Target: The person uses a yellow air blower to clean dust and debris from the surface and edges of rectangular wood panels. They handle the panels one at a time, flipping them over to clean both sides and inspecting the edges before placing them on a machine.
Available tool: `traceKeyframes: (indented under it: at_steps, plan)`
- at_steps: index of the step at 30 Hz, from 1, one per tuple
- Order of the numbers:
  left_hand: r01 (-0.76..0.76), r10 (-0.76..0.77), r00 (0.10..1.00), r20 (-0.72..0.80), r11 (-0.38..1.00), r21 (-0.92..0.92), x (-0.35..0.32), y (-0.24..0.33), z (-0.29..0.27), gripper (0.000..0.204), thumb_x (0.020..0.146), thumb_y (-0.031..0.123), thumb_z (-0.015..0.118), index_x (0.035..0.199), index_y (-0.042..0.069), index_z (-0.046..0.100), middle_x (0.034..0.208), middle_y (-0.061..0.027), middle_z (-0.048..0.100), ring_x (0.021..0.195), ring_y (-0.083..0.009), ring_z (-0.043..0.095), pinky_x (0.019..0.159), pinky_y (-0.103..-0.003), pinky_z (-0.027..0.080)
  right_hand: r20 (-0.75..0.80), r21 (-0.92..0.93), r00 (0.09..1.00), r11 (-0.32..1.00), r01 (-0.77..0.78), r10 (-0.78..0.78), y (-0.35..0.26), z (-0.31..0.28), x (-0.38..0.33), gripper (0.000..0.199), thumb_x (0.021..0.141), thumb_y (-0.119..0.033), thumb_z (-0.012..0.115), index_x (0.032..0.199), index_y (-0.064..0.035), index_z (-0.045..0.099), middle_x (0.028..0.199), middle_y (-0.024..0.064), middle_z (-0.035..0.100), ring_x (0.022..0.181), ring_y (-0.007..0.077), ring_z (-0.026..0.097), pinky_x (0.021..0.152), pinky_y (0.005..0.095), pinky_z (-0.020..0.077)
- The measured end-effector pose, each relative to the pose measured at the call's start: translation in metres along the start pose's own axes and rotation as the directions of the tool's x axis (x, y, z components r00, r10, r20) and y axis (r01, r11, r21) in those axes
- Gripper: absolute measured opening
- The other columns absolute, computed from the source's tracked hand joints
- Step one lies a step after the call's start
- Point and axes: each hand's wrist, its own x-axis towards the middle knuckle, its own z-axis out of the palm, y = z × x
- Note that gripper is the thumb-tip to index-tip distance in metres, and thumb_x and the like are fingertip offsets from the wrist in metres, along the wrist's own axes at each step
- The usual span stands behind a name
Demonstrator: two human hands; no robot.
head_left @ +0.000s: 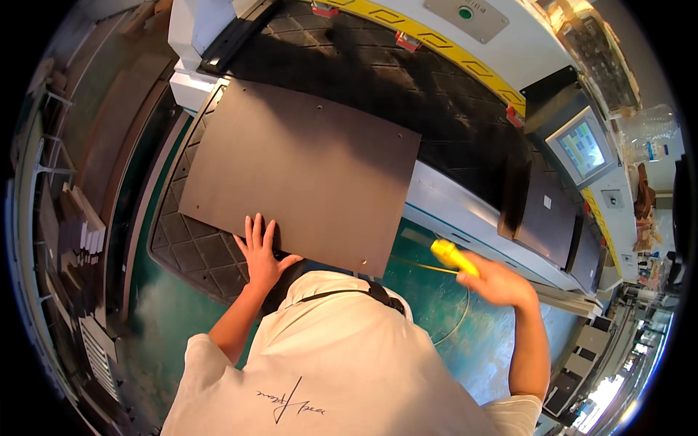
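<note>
A cream short-sleeved shirt (356, 356) bears dark looping script (294, 400), crossed by a thin black cord (327, 293).

Your left hand (262, 256) rests on the near edge of the panel (298, 174), which lies on a platform (195, 254); your right hand (500, 282), holding a handheld tool (454, 258), is to the panel's right. Farther right of the panel stands a screen (582, 147), well left are stacked boards (86, 221), and behind it is a machine housing (520, 54).
</note>
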Motion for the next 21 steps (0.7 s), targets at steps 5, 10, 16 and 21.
traceKeyframes:
  at_steps: [5,10,16,21]
  plan:
    - [-0.015,0.015,1.000,0.002,0.999,-0.034,0.016,0.002,0.002,0.106,0.072,0.067,0.081,0.153,0.008,0.045,0.168,-0.0200,0.027,0.157,-0.0427,0.019,0.116,-0.077,0.008,0.163,0.030,0.984,0.997,0.073,-0.077,-0.010,0.034,0.022,0.057,0.104,-0.047,0.056,0.149,-0.0132,0.047,0.108,0.0178,0.072,0.100,0.0391,0.069,0.089,0.0466,0.0529]
    - [-0.081,0.079,0.996,-0.027,0.995,-0.056,0.044,0.012,0.012,0.108,0.073,0.067,0.081,0.154,0.006,0.043,0.168,-0.0201,0.027,0.157,-0.0418,0.020,0.116,-0.078,0.009,0.115,0.134,0.945,0.947,0.291,-0.307,-0.060,0.056,0.071,0.061,0.104,-0.048,0.054,0.152,-0.0120,0.044,0.120,0.0207,0.069,0.110,0.0404,0.067,0.094,0.0456,0.0517]
    - [-0.034,0.009,0.991,-0.134,0.983,-0.180,0.088,0.013,0.016,0.115,0.068,0.049,0.093,0.156,0.002,0.036,0.164,-0.0245,0.031,0.154,-0.0435,0.025,0.122,-0.061,0.022,-0.024,0.136,0.937,0.927,0.349,-0.349,-0.115,0.067,0.128,0.055,0.104,-0.041,0.054,0.151,-0.0127,0.046,0.106,0.0220,0.074,0.103,0.0405,0.069,0.088,0.0488,0.0518]
    - [0.049,-0.071,0.950,-0.304,0.996,-0.077,0.109,-0.034,0.004,0.117,0.067,0.042,0.095,0.158,0.003,0.033,0.165,-0.0270,0.027,0.153,-0.0466,0.026,0.122,-0.055,0.029,-0.041,0.254,0.898,0.864,0.434,-0.439,-0.192,0.052,0.177,0.056,0.104,-0.040,0.053,0.150,-0.0082,0.046,0.122,0.0261,0.069,0.116,0.0427,0.066,0.097,0.0492,0.0503]
